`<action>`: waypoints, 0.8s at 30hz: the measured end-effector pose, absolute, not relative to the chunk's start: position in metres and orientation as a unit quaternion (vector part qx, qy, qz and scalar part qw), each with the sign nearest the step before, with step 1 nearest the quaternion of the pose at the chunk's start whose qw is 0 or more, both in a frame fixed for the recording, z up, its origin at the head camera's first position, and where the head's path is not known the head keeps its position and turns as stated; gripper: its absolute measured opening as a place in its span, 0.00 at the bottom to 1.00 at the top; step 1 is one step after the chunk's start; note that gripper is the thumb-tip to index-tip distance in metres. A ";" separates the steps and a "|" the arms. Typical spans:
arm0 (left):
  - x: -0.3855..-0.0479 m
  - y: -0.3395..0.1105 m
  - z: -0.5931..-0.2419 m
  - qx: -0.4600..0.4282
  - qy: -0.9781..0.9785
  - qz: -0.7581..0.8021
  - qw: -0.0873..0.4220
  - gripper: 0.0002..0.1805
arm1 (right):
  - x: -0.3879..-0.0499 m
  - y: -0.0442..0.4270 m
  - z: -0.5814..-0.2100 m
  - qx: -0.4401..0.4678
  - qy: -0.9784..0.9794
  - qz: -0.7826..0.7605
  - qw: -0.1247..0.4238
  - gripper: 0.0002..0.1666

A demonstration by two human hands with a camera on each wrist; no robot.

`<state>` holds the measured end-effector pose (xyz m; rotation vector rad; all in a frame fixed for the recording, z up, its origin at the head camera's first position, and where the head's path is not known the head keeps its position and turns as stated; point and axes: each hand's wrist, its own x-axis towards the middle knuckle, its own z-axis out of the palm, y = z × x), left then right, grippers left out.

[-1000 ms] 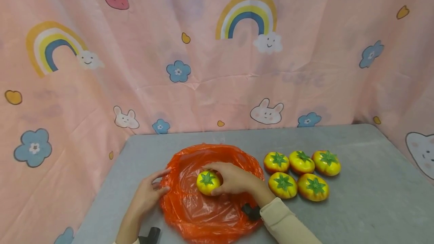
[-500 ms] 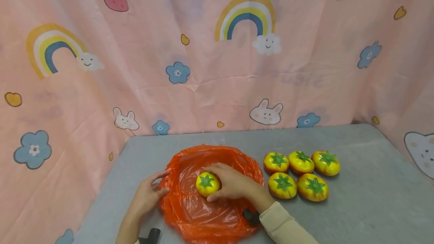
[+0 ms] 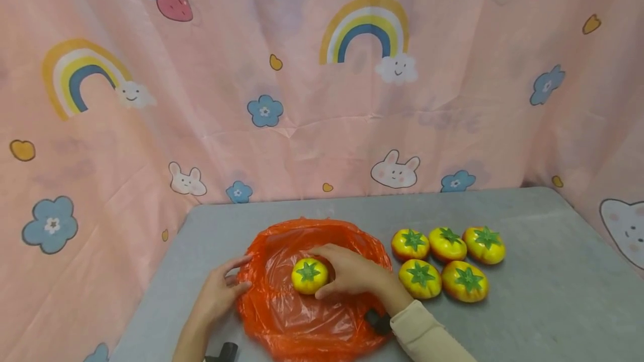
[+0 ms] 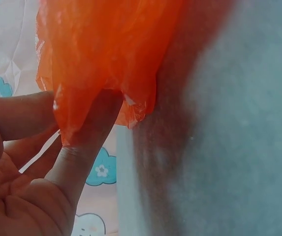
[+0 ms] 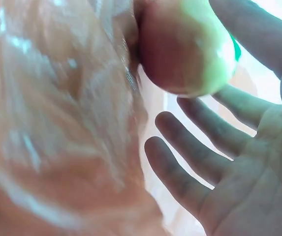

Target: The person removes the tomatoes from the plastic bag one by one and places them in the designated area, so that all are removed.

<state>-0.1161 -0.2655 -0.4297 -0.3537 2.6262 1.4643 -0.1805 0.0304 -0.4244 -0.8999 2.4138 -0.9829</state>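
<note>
An orange plastic bag (image 3: 302, 312) lies spread on the grey table with its mouth wide and its rim folded outward. Inside it sits a yellow-red tomato (image 3: 309, 276) with a green star-shaped top. My right hand (image 3: 352, 275) curves beside that tomato; a small gap shows at the thumb, and in the right wrist view the fingers (image 5: 190, 157) are spread and fairly straight below the tomato (image 5: 185, 46). At the bag's left rim, my left hand (image 3: 218, 289) holds a fold of the orange film (image 4: 116, 44) between thumb and finger.
Several more tomatoes (image 3: 420, 279) stand in two rows on the table (image 3: 543, 295), right of the bag. A pink patterned curtain (image 3: 312, 144) hangs behind the table's far edge. Black wrist devices (image 3: 377, 322) sit near both wrists.
My right thumb and fingers have loosened from the tomato, opening a small gap. The tomato stays in the bag. The left hand keeps its place, and the head view has shifted slightly.
</note>
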 end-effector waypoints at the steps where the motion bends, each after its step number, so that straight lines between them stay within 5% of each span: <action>1: -0.116 -0.265 -0.430 -0.117 0.866 0.482 0.057 0.30 | -0.180 0.029 -0.426 -0.323 0.858 -0.352 0.192 0.47; 24: -0.118 -0.265 -0.433 -0.125 0.874 0.465 0.060 0.30 | -0.169 0.046 -0.404 -0.293 0.874 -0.356 0.154 0.41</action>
